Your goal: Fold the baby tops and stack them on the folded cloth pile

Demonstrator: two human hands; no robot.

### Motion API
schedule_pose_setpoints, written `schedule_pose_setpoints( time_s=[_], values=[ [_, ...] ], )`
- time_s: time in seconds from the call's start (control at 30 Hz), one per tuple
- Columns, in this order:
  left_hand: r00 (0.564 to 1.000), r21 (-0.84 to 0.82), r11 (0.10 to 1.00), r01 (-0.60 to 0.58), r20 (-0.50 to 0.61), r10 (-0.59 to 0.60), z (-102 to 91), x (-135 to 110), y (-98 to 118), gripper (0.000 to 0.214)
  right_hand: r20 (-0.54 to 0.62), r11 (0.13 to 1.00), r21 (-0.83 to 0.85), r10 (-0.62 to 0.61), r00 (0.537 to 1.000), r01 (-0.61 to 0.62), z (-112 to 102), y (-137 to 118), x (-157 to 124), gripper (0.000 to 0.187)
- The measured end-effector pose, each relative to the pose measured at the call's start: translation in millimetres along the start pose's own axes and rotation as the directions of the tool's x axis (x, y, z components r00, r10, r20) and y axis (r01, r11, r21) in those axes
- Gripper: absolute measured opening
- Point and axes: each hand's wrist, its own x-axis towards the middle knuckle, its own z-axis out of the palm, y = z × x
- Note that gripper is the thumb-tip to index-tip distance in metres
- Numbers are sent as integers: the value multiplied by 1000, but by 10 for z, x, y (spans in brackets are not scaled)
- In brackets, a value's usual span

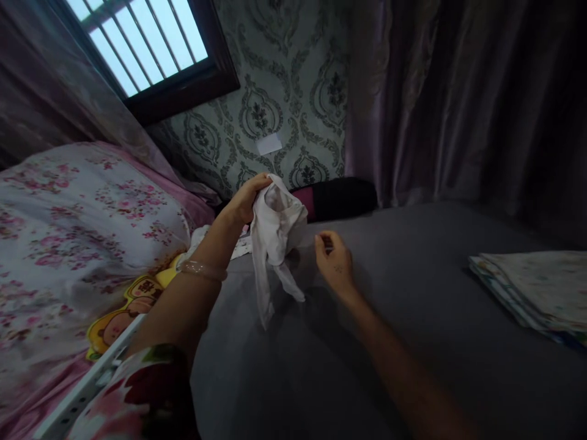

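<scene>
A small white garment (277,229) hangs crumpled in the air, with two narrow sleeve-like or leg-like ends dangling and an opening near its top. My left hand (250,194) grips its upper edge; a pale, translucent bangle circles that wrist. To the right of the cloth, and apart from it, is my right hand (334,260), its fingers curled in toward the thumb with nothing visible in them. Below both hands spreads a grey bed sheet (367,354).
Folded, patterned cloths (534,287) are stacked at the right. A black and magenta roll-shaped object (346,198) lies against the wall. On the left are floral bedding (92,214), yellow cartoon-printed things (132,305) and a white rail (89,379). Curtains (426,104) hang behind.
</scene>
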Motion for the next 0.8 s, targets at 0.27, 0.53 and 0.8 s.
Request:
schedule_pose_setpoints(
  time_s=[0.27, 0.53, 0.8],
  values=[
    [978, 165, 986, 13, 205, -47, 369, -335, 179, 8, 34, 990, 93, -113, 993, 109, -176, 39, 154, 40],
    [976, 156, 983, 97, 178, -124, 182, -354, -196, 26, 1, 992, 93, -87, 996, 86, -635, -204, 305, 27],
    [891, 96, 978, 188, 403, -211, 357, -501, -822, 33, 172, 995, 75, -82, 982, 70, -1189, -687, 196, 28]
  ],
)
